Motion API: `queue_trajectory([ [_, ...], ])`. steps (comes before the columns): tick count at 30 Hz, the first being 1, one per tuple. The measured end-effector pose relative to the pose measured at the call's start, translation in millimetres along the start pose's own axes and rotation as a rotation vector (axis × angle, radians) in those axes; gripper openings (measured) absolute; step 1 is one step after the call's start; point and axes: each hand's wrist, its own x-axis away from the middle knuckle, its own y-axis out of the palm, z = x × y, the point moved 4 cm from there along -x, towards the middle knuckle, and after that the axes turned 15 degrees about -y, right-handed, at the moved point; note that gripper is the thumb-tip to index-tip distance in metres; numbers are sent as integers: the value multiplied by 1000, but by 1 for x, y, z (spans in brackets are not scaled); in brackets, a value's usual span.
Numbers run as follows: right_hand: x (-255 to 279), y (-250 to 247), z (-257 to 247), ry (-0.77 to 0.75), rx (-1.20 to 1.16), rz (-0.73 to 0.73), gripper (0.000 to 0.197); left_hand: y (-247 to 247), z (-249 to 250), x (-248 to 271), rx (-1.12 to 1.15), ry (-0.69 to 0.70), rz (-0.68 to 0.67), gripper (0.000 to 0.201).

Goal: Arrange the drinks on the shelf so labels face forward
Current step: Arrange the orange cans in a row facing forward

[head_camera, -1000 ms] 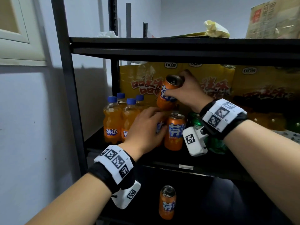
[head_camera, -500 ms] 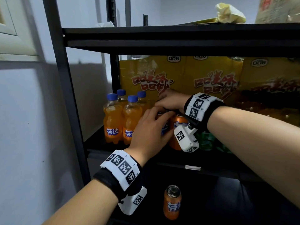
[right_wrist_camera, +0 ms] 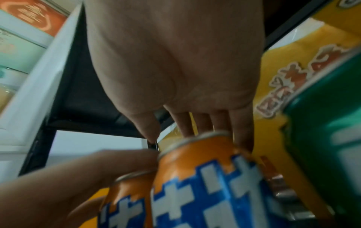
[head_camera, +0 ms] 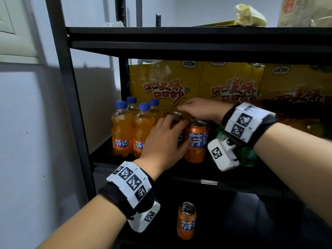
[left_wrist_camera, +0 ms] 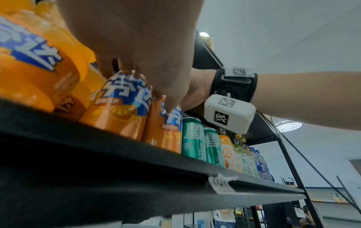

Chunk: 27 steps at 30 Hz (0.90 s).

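2 orange cans (head_camera: 196, 141) upright, blue-white labels fwd; left hand (head_camera: 162, 141) fingers grip 1, right hand (head_camera: 199, 108) fingers relaxed above.

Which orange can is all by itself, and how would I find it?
Find the black metal shelf rack and look below the shelf where four orange soda bottles stand. On the dark lower level stands one orange can, upright, blue-and-white label facing forward. Unlike the cans above, it stands alone and no hand touches it.
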Motion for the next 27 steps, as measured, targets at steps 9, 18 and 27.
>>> queue_trajectory([
  [9,31,-7,7,-48,256,-301,56,-3,3,-16,-124,15,-125,66],
  [18,-5,2,18,66,406,-323,52,-1,1,-21,-132,17,-148,63],
  [27,9,-2,15,3,360,-172,66,-2,2,-21,-124,-24,-167,58],
])
